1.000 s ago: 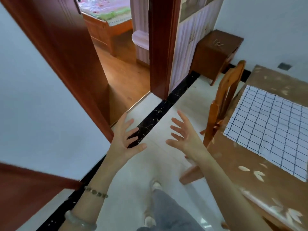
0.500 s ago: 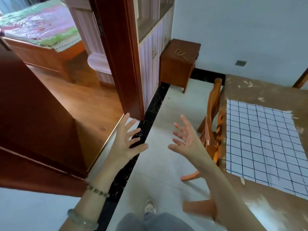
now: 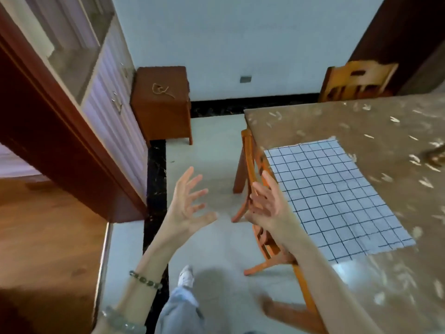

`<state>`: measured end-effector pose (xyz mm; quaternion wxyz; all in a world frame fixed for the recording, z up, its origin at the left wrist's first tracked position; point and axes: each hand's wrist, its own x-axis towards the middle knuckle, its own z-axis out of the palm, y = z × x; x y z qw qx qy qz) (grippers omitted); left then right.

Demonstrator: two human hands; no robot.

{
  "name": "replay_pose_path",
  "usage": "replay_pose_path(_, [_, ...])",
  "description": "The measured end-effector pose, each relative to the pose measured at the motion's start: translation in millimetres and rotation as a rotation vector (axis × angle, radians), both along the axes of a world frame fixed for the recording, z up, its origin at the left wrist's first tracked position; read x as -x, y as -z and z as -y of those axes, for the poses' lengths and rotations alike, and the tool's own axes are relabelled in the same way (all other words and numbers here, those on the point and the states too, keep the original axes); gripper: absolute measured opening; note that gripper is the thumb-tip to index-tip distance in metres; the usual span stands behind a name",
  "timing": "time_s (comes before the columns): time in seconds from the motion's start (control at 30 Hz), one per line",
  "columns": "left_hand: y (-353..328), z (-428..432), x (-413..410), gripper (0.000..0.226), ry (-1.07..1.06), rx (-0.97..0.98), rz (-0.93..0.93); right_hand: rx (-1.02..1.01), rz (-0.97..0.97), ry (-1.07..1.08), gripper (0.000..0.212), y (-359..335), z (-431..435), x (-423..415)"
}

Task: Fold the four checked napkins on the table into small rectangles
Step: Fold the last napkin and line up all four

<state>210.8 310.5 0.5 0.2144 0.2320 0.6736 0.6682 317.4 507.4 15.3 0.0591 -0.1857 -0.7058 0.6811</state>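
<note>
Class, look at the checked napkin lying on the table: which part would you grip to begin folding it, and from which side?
Probably pinch the checked napkin by both corners of its long edge nearest the chair, from that side. It lies flat on the table, so only corners lift easily, and that edge is closest to the left hand and right hand.

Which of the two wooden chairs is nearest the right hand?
The near chair, along the table's left edge behind the right hand; the far chair stands by the back wall.
</note>
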Motion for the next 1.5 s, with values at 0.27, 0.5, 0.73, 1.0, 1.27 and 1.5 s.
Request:
replay_pose_path(0.27, [-10,-54,135,0.114,0.382,0.066,-0.032,0.038,0.06,0.353,0.108,-16,-6,56])
replay_pose_path(0.5, [-9,-138,172,0.111,0.783,0.088,-0.055,0.059,0.046,0.654,0.1,-14,-22,46])
replay_pose_path(0.73, [3,-229,161,0.101,1.017,0.075,-0.008,0.049,0.052,0.928,0.094,-2,-52,24])
replay_pose_path(1.0, [5,-317,157,0.104,1.195,0.163,-0.041,0.064,0.065,1.075,0.09,6,-110,13])
replay_pose_path(1.27, [6,-381,159,0.102,1.291,0.24,-0.047,0.098,0.076,1.119,0.092,13,-158,12])
replay_pose_path(1.5, [20,-444,167,0.108,1.408,0.337,-0.043,0.136,0.131,1.232,0.088,23,-185,13])
